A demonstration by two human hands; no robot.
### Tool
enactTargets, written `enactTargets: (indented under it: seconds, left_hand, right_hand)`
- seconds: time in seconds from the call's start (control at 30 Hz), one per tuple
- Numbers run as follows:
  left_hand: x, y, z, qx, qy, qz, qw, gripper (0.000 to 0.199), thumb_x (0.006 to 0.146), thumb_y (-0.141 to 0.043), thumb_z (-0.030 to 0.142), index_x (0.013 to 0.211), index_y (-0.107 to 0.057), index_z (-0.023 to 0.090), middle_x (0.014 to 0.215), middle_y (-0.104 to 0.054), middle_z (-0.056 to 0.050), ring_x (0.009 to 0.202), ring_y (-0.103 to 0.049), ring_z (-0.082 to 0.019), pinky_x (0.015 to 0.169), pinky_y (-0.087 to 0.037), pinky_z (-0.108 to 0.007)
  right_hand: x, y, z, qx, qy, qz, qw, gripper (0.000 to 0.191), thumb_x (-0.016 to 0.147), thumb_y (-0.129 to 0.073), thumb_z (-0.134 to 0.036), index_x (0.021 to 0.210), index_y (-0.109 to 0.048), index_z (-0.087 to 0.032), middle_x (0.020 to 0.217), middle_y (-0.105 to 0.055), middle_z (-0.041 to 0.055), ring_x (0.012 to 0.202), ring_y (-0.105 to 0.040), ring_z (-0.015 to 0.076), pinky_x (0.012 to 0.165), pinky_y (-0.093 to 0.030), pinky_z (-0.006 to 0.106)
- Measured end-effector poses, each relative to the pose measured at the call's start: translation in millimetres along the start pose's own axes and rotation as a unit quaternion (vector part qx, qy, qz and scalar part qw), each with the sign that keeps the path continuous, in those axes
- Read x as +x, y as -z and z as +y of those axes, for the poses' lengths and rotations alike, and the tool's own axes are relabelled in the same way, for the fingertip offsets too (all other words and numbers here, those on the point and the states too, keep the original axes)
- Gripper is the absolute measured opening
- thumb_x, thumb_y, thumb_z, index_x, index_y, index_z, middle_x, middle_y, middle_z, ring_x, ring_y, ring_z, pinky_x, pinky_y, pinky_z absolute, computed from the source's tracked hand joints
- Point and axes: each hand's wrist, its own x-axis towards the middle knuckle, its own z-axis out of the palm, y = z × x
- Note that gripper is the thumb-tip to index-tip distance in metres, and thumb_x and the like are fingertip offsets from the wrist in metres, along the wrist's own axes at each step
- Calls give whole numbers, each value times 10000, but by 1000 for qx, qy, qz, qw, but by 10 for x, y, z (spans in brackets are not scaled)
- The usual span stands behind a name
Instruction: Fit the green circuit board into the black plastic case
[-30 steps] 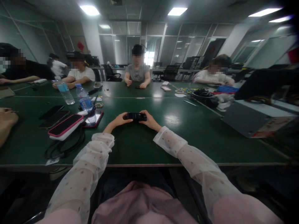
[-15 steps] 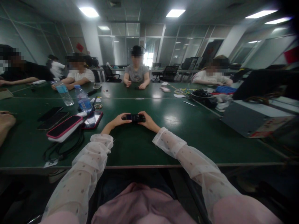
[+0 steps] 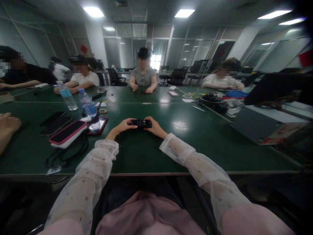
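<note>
A small black device lies sideways between my two hands over the green table. Its left end is gripped by my left hand, thumb along the near edge. My right hand has its fingers closed round the other end. What the device is cannot be made out for sure; it has a dark, screen-like face. Left of my left hand lies a phone with a lit screen, and beside it a pink-edged phone on a white object.
Two water bottles stand behind the phones. Black cables lie near the left front edge. A grey metal box sits at the right. Several people are around the table; another person's hand is at far left.
The other person's hand at the far left has moved slightly right and up. My hands and the black device have stayed in place.
</note>
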Motion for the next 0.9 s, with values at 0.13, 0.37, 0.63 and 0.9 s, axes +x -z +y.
enactTargets:
  seconds: [0.13,0.37,0.63,0.9]
  left_hand:
    - [-20,-39,57,0,9,14,1000,653,637,-812,379,1208,-580,165,1233,-619,-117,1170,-564,-276,1032,-406,-437]
    - [37,-44,-72,58,-8,27,998,572,670,-774,444,1125,-600,144,1136,-646,-109,1085,-598,-279,967,-452,-431]
    - [120,-2,-256,59,-59,72,994,634,662,-789,401,1209,-571,165,1218,-617,-114,1139,-571,-266,1027,-401,-445]
    - [157,18,-325,85,-60,78,992,622,656,-793,406,1179,-580,145,1182,-632,-121,1113,-585,-271,1005,-427,-440]
  right_hand:
    - [-4,17,6,-11,-11,0,1000,516,673,-740,-241,1135,-511,-227,1108,-597,42,1034,-596,233,920,-473,405]
    - [3,19,81,-6,-31,-1,999,524,699,-735,-254,1170,-508,-230,1110,-603,47,1040,-601,230,938,-473,417]
    - [3,11,162,-4,-56,-12,998,555,727,-719,-256,1230,-486,-232,1194,-587,72,1108,-585,237,999,-441,445]
    - [1,14,112,3,-54,-14,998,617,718,-737,-272,1271,-471,-211,1238,-565,97,1155,-564,249,1039,-410,455]
